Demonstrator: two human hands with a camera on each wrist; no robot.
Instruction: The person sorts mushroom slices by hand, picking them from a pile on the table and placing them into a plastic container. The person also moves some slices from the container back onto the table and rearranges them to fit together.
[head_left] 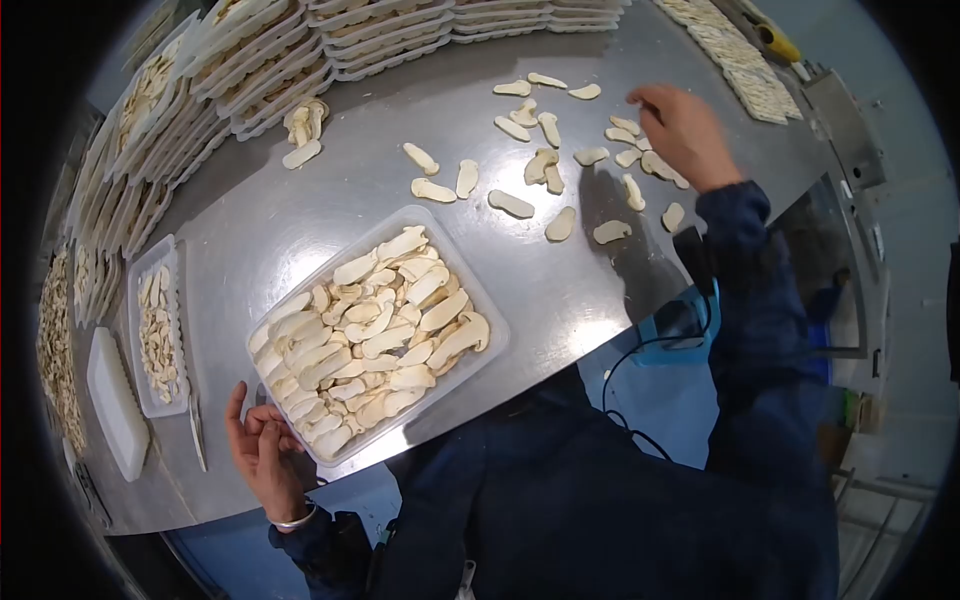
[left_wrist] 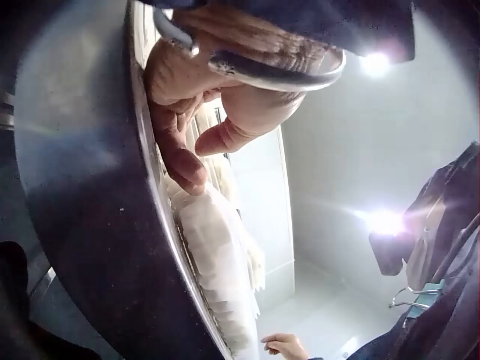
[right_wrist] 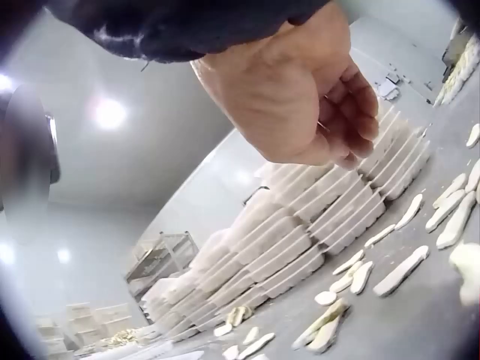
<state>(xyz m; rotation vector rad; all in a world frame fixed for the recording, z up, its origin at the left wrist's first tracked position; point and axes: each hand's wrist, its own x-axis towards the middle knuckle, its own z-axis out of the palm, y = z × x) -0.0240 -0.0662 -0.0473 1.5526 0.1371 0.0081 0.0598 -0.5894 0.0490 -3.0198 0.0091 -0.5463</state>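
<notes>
A: Finger status?

B: Left hand (head_left: 268,462): thumb and fingers apart, a fingertip at the wall of the filled tray (head_left: 482,298), looks like contact, not wrapped round it. Right hand (head_left: 690,135): over the loose slices (head_left: 511,204), fingers loosely bent, no slice visible in them.

A: Tray location?

B: On the tabletop (head_left: 270,215), at the near edge in front of me, layered with pale mushroom pieces (head_left: 462,340). Loose slices lie scattered beyond it, toward my right. Tray stacks (head_left: 395,62) stand along the back.

A: How do the slices handle?

B: My guess: light, soft, a bit spongy, easy to tear. Could slide on smooth metal if damp; can't tell whether they're wet. I'd pinch the long edges at mid-length, low force. Thin ends might snap.

A: And the tray?

B: Heavier, I'd say. Looks like thin plastic, so probably flexes under load. I'd take opposite sides under the rim and keep it level. Lifting one corner could twist it and spill the top layer.
</notes>
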